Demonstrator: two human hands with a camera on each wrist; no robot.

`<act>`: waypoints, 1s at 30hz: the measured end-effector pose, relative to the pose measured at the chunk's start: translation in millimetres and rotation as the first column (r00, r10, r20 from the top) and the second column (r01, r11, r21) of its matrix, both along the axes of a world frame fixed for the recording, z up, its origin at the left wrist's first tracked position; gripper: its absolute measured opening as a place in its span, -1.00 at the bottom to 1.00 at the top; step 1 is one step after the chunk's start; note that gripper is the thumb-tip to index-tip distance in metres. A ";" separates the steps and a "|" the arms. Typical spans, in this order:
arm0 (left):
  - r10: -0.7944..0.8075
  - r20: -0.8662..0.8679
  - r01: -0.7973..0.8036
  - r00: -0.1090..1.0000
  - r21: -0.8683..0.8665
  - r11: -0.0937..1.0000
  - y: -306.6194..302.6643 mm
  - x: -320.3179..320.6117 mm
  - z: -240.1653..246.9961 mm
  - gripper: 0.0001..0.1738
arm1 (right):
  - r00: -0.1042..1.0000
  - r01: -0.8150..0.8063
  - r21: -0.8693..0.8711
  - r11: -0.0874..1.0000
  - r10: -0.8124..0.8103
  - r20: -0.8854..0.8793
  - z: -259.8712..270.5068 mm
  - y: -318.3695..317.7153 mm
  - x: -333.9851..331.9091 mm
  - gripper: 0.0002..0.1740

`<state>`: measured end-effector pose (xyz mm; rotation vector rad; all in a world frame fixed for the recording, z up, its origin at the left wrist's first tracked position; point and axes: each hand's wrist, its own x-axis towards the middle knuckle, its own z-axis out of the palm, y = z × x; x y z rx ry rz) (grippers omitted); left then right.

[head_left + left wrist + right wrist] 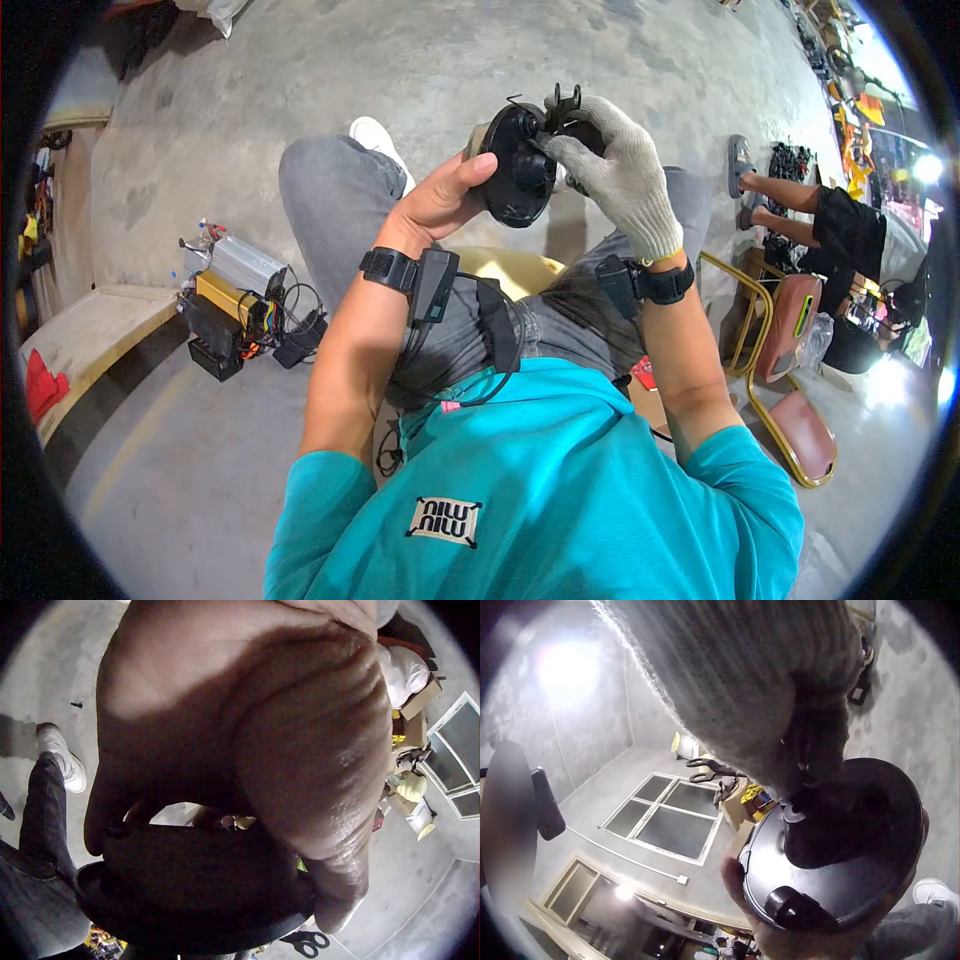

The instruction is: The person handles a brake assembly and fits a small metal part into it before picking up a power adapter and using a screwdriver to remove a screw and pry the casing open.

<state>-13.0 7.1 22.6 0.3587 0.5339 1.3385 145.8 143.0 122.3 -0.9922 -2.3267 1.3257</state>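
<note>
A round black part (515, 170) is held up above the person's knees, tilted on its edge. The bare left hand (440, 200) grips it from the left, thumb on the rim; in the left wrist view the hand (247, 712) spans the part's thick back (202, 885). The right hand (622, 180), in a knitted glove, pinches a black forked bracket (566, 100) against the part's face. In the right wrist view the glove (742, 682) covers much of that join, and the bracket's two looped ends (705, 769) stick out beyond it.
Silver and gold metal boxes (240, 275) with wires lie on the floor at left, beside a low bench (100, 325). A gold-framed chair (765, 400) stands at right, with another person (850, 225) beyond it. Cables hang from the wrist straps.
</note>
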 end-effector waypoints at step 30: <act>0.006 0.055 -0.006 0.998 0.010 1.000 -0.6 0.0 -5.6 -0.03 | 0.983 -0.152 0.249 0.956 0.173 -0.064 2.7 12.5 -6.7 -0.56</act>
